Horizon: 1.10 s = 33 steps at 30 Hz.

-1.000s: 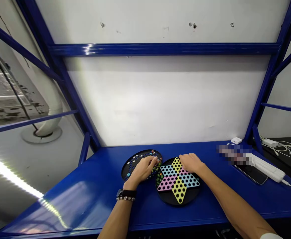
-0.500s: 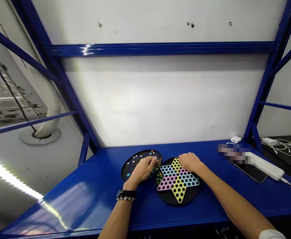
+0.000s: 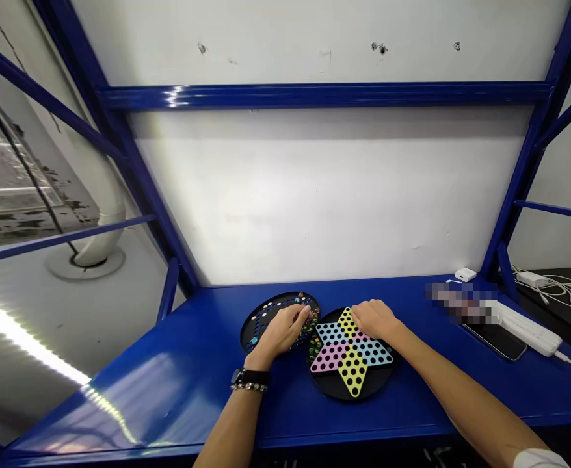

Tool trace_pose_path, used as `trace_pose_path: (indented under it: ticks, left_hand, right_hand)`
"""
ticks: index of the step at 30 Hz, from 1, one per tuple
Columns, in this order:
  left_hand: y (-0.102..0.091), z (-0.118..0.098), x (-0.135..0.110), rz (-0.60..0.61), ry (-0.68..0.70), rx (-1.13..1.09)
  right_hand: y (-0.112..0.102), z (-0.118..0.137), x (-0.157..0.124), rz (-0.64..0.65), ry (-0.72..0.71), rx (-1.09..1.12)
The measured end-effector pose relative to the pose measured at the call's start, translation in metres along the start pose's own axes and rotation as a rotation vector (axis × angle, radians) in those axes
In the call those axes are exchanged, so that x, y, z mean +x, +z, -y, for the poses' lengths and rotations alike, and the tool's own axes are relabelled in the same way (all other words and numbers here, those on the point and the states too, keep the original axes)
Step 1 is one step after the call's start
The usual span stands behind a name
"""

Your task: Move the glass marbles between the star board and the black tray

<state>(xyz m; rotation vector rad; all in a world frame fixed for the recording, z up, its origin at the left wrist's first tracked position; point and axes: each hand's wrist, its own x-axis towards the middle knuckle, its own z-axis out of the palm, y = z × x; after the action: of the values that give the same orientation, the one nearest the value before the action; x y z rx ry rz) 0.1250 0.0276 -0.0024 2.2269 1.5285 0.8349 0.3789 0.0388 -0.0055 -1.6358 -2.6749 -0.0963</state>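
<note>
Chinese checkers board (image 3: 351, 351), star-shaped and pastel, lies on a round black tray (image 3: 331, 388) atop the blue table (image 3: 207, 338). The hands are apart: right hand (image 3: 374, 317) at the board's far edge, left hand (image 3: 284, 329) by marbles (image 3: 307, 331) in a second tray (image 3: 272, 314); whether either grips anything, I cannot tell.

Bright light, pale glare on the blue tabletop (image 3: 188, 370) (one patch pixelated)

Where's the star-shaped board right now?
In the head view, the star-shaped board lies on the right-hand black tray, with the right hand at its far side.
</note>
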Motion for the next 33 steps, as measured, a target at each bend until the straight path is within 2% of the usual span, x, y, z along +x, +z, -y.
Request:
trace_pose_path:
  ticks: [10, 24, 26, 29, 33]
  left_hand:
    - [-0.001, -0.002, -0.001, 0.031, -0.019, 0.005]
    - [-0.002, -0.004, -0.002, 0.013, -0.008, -0.026]
    - [-0.003, -0.006, -0.002, -0.016, -0.010, -0.004]
    - [-0.007, -0.007, -0.002, -0.124, -0.023, 0.041]
    - [-0.012, -0.006, -0.002, -0.311, -0.035, 0.088]
  right_hand:
    - [0.006, -0.004, 0.003, -0.017, 0.018, 0.005]
    - [0.002, -0.007, 0.001, -0.035, 0.068, 0.101]
    - [0.001, -0.009, 0.002, -0.049, 0.077, 0.122]
    - [-0.003, -0.008, 0.010, -0.105, 0.093, 0.180]
    - [-0.011, 0.018, 0.042, -0.140, 0.055, 0.259]
